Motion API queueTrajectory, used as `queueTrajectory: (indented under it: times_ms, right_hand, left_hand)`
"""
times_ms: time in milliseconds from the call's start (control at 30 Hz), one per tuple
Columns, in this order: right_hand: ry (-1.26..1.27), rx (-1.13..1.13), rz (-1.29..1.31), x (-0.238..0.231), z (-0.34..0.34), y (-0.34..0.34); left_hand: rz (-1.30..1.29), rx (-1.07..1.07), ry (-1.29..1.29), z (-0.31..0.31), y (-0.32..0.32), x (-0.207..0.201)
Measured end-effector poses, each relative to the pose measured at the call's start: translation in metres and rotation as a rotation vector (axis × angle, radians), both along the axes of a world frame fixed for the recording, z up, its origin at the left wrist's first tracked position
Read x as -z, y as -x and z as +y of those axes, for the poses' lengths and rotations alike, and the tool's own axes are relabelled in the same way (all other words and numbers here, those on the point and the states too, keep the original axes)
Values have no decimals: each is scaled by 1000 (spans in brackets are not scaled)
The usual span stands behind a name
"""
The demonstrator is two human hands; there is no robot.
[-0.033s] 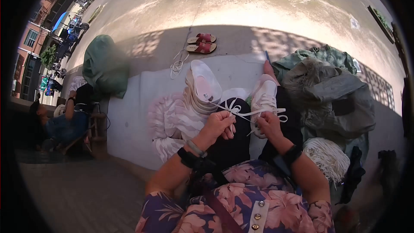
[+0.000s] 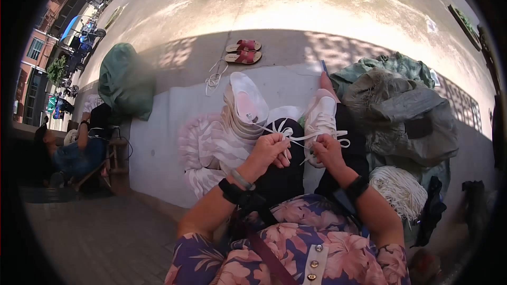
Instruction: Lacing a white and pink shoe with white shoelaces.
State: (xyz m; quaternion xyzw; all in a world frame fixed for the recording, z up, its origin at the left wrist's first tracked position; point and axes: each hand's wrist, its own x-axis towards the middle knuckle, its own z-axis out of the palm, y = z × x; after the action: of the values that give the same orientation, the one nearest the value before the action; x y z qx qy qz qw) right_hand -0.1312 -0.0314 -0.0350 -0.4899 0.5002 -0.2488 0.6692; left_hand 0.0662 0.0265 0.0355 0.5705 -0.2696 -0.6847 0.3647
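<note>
Both my hands are in front of my lap, closed in pinches. My left hand [image 2: 271, 151] grips a white shoelace [image 2: 285, 129], which loops up above the fingers. A strand of lace runs from there across to my right hand [image 2: 328, 151], whose fingers are pressed together on the lace. Loose loops stick out beyond the right hand. Just past that hand a white laced shoe [image 2: 320, 115] rests against my dark-trousered leg, its toe away from me. Left of it stands a nested stack of pale shoe parts [image 2: 249, 100], beside a pile of white-and-pink striped pieces [image 2: 208, 142].
A thick bundle of white laces [image 2: 398, 192] lies at my right, before grey-green sacks [image 2: 406, 108]. Red sandals [image 2: 243, 53] and a loose lace [image 2: 213, 80] are ahead, past the pale ground sheet [image 2: 153, 142]. A green sack [image 2: 124, 82] and a seated person [image 2: 79, 150] are at left.
The whole view has shifted slightly, with the scene a little further left. Both hands keep their hold on the lace and have barely moved.
</note>
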Motion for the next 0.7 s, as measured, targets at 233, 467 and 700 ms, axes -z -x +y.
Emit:
queueTrajectory:
  times_ms: [233,467,700]
  right_hand:
    - [13,82,-22,-3,8,16]
    - [247,49,-36,-11,15,22]
    - [190,57,-26,10,14,26]
  left_hand:
    - [114,-121,120,-27,43,40]
    - [-96,-294,348,-44,52,27]
    - [-131,-291,204,-42,45,25]
